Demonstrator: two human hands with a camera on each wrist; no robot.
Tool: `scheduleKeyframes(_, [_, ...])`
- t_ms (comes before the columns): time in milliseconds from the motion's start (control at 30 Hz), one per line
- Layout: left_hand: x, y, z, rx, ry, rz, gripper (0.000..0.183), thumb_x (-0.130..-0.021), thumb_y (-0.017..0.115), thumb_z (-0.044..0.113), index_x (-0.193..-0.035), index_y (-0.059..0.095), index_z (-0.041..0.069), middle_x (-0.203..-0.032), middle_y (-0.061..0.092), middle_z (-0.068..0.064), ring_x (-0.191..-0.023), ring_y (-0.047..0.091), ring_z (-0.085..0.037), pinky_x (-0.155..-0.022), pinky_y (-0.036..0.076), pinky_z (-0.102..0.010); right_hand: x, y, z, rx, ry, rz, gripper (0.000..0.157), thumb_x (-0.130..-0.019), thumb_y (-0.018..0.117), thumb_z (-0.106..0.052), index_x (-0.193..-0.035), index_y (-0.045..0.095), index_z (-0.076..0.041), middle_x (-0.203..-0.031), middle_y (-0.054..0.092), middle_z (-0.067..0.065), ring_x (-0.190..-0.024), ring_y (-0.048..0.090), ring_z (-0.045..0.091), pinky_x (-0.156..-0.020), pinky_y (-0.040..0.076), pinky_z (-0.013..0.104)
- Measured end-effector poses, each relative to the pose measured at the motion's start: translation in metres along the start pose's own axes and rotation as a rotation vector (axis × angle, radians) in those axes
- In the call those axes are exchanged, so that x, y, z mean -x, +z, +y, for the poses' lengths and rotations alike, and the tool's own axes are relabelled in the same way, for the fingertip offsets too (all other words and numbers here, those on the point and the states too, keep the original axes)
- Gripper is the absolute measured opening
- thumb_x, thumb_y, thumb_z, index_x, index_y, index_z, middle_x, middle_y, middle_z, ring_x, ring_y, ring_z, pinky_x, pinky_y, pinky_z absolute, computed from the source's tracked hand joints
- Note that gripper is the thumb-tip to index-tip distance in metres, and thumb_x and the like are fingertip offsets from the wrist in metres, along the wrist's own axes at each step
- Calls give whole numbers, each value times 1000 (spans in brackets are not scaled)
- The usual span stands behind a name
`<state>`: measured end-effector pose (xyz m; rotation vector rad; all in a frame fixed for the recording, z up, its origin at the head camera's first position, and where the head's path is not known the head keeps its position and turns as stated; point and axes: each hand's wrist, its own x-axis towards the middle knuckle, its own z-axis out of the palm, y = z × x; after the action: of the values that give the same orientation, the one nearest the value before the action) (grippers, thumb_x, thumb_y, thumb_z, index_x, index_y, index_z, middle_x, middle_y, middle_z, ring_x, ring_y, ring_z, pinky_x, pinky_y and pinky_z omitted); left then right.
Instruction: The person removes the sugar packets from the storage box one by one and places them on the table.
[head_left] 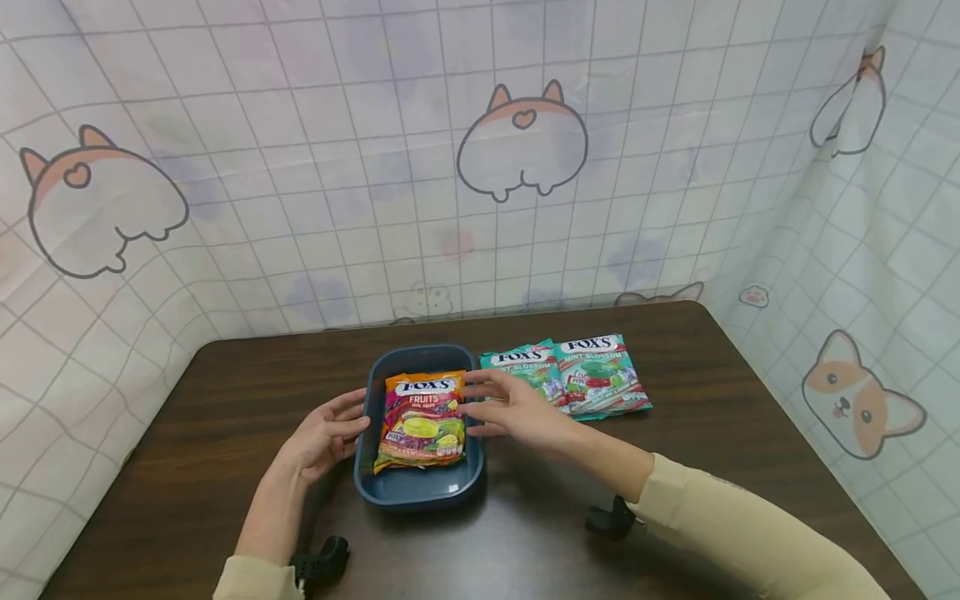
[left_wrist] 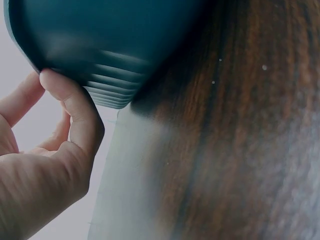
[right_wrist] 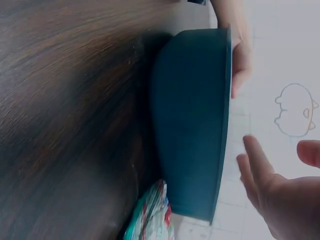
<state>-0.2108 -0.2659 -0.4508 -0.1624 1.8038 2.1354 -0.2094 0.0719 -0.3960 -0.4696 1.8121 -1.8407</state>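
A dark blue rectangular tub point(head_left: 416, 498) stands on the table with an orange bag of Fox's fruit candy point(head_left: 422, 425) lying in it. At the tub's left rim is my left hand point(head_left: 330, 435), with thumb and fingertips touching the edge; the left wrist view shows the thumb point(left_wrist: 67, 92) against the rim, above the ribbed end wall. My right hand point(head_left: 517, 412) reaches over the opposite rim with fingers spread, their tips by the candy bag's right edge. Seen from the right wrist, these fingers point(right_wrist: 260, 162) stand above the rim with nothing held between them.
Right of the tub, two teal bags of Fox's mint candy, one nearer point(head_left: 528, 360) and one farther right point(head_left: 602, 379), lie side by side on the brown wooden table point(head_left: 247, 400). A patterned white cloth point(head_left: 360, 167) hangs behind and along the sides.
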Motion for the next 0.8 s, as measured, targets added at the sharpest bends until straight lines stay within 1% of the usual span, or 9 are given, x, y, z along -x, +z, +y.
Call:
scheduleKeyframes(167, [-2, -1, 0, -6, 4, 3, 66, -102, 62, 3, -158, 28, 1, -139, 60, -14, -103, 71, -18, -91, 57, -38, -6, 5, 2, 38, 18, -14, 57, -104, 64, -18, -153, 39, -2, -155, 41, 24, -136, 51, 35, -101, 51, 42])
scheduleKeyframes(267, [-2, 0, -1, -7, 5, 5, 66, -102, 63, 3, -158, 28, 1, -139, 60, -14, -103, 71, -18, -91, 57, -37, -9, 10, 3, 84, 28, -12, 58, -103, 64, -20, -153, 40, -3, -156, 40, 22, -140, 45, 35, -105, 48, 44])
scheduleKeyframes(367, [-3, 0, -1, -10, 6, 6, 66, -102, 62, 3, -158, 28, 2, -138, 60, -13, -104, 71, -18, -91, 57, -37, -13, 16, 4, 132, 44, 9, 59, -102, 66, -21, -153, 41, -3, -156, 40, 22, -144, 39, 37, -109, 44, 47])
scheduleKeyframes(500, [-3, 1, -1, -14, 11, 3, 65, -102, 61, 3, -158, 28, 1, -137, 61, -12, -103, 71, -18, -91, 57, -38, -18, 24, 5, 153, 69, 43, 61, -101, 67, -21, -153, 40, -2, -159, 36, 22, -149, 30, 39, -114, 36, 51])
scheduleKeyframes(567, [-3, 0, -1, -15, 10, 0, 65, -102, 61, 3, -158, 27, 1, -137, 61, -13, -103, 71, -18, -91, 57, -37, -20, 29, 5, 153, 79, 60, 63, -101, 68, -22, -154, 39, -3, -160, 34, 23, -149, 29, 38, -116, 33, 52])
scheduleKeyframes(600, [-3, 0, -1, -13, 10, -1, 65, -102, 61, 3, -158, 27, 1, -138, 60, -13, -104, 70, -18, -91, 57, -37, -20, 32, 4, 154, 81, 67, 64, -101, 68, -22, -154, 38, -2, -160, 34, 23, -149, 30, 38, -116, 33, 52])
scheduleKeyframes(667, [-3, 0, -1, -10, 8, -5, 65, -102, 60, 2, -158, 27, 1, -139, 59, -14, -104, 70, -18, -91, 57, -37, -21, 36, 3, 170, 87, 88, 66, -100, 69, -24, -154, 38, -3, -157, 38, 23, -144, 38, 39, -114, 36, 52])
scheduleKeyframes(733, [-2, 0, -2, -8, 7, -8, 65, -102, 60, 2, -158, 26, 1, -141, 59, -15, -104, 70, -18, -91, 57, -37, -22, 41, 3, 199, 91, 101, 68, -99, 70, -26, -155, 37, -5, -153, 42, 23, -134, 46, 37, -111, 40, 53])
scheduleKeyframes(800, [-2, -1, -1, -6, 9, -9, 65, -102, 59, 2, -158, 26, 1, -141, 58, -15, -105, 70, -19, -91, 57, -37, -23, 45, 2, 228, 95, 107, 68, -99, 70, -28, -155, 38, -6, -148, 47, 23, -123, 52, 34, -107, 44, 53])
